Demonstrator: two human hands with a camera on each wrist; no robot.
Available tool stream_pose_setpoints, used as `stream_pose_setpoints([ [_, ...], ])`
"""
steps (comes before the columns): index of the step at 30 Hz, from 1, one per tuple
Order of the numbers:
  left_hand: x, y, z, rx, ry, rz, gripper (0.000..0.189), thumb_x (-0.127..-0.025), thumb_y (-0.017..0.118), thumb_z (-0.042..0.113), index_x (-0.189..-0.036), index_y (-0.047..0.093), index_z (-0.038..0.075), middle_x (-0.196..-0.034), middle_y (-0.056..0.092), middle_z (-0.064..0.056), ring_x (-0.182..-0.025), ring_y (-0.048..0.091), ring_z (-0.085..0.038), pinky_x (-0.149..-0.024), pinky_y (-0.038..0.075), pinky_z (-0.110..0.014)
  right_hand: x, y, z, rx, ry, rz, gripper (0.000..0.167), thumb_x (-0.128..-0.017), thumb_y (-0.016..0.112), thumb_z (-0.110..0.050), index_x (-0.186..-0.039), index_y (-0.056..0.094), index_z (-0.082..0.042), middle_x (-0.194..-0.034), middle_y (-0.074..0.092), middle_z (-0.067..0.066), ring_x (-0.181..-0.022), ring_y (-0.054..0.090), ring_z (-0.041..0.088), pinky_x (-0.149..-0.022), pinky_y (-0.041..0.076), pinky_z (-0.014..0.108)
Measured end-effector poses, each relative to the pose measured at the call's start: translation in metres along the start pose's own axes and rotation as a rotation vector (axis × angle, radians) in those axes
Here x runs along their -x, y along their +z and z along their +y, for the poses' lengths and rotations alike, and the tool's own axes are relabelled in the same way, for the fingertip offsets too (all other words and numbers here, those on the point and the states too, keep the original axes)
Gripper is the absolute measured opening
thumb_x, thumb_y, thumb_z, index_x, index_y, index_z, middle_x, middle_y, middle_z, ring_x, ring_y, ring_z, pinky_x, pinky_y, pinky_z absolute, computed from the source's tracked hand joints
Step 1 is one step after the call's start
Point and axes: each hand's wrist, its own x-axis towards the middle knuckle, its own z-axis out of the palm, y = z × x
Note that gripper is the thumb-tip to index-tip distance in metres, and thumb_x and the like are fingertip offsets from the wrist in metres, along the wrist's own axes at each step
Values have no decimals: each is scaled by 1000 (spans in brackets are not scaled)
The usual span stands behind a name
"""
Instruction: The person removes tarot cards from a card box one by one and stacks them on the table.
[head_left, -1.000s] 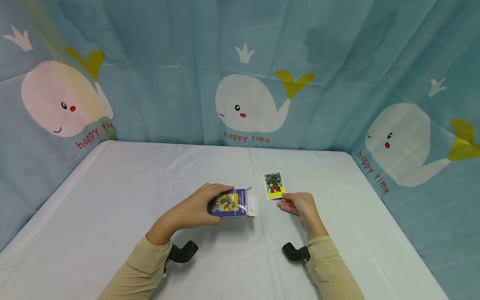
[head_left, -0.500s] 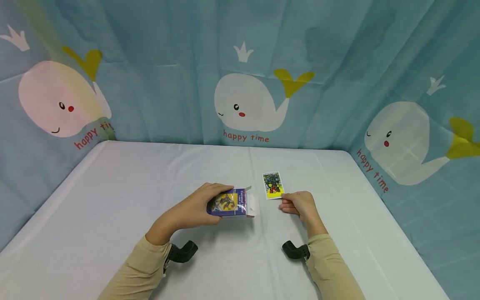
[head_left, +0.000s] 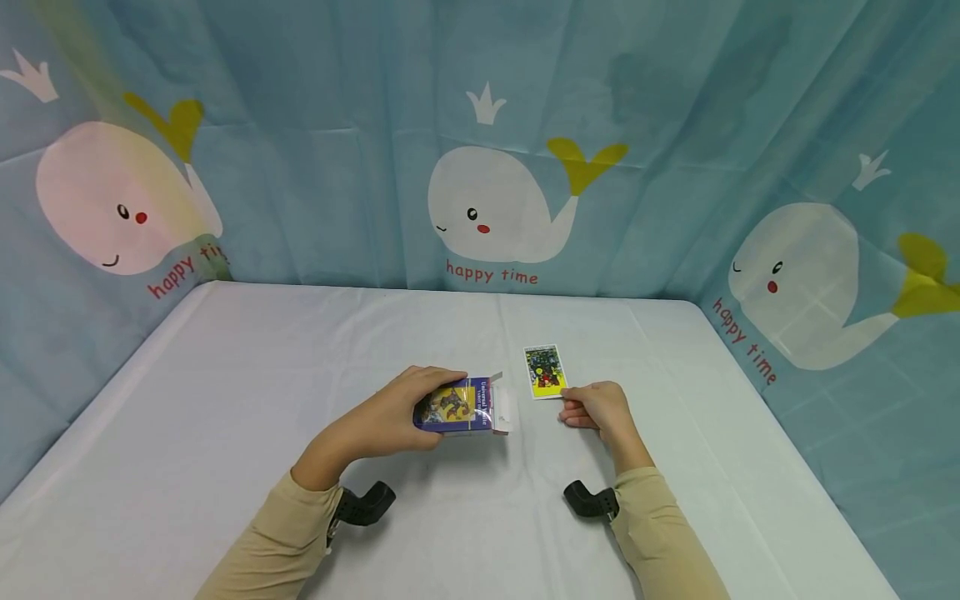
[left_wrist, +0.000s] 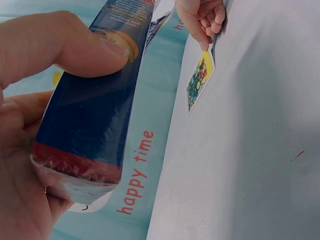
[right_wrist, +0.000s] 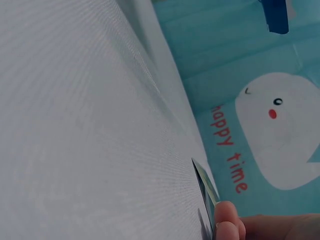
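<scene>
My left hand (head_left: 397,417) grips a blue-purple tarot card box (head_left: 459,406) around its closed end, thumb on one narrow side. The box lies sideways above the tablecloth, its flap end open toward the right. In the left wrist view the dark blue side of the box (left_wrist: 90,115) fills the near area, thumb pressed on it. To the right, my right hand (head_left: 600,408) pinches the lower right corner of a single card (head_left: 546,372), which has a yellow and dark picture with a white border. In the right wrist view the card (right_wrist: 204,187) shows nearly edge-on at the fingertips.
A white cloth (head_left: 247,400) covers the table. Behind and to both sides hangs a blue curtain (head_left: 322,167) printed with whales. A black wrist mount (head_left: 366,504) juts from the left sleeve, another mount (head_left: 591,502) from the right.
The card and right hand have shifted very slightly in the head view, which itself moved a little. Both holds stay the same, and the box has barely moved.
</scene>
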Motion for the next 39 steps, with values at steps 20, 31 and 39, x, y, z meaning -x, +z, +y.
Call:
stream_pose_setpoints([
  [20, 0, 1, 3, 2, -1, -7, 78, -74, 72, 10, -148, 47, 13, -146, 53, -4, -125, 47, -23, -97, 43, -41, -1, 3, 1, 96, -23, 29, 15, -92, 62, -8, -90, 51, 2, -50, 60, 0, -42, 62, 8, -45, 51, 21],
  [31, -1, 1, 4, -1, 0, -9, 78, -75, 72, 10, -148, 47, 12, -145, 53, -5, -125, 47, -23, -97, 43, -41, -1, 4, 0, 163, -25, 51, 16, -91, 62, -10, -85, 53, 2, -49, 58, 0, -40, 60, 7, -44, 49, 20],
  [39, -1, 2, 3, -12, -4, -9, 78, -75, 73, 12, -148, 47, 14, -146, 53, -5, -128, 47, -24, -99, 42, -43, -2, 5, 1, 172, -32, 48, 15, -91, 61, -9, -85, 53, 2, -48, 58, 1, -40, 60, 7, -44, 50, 20],
])
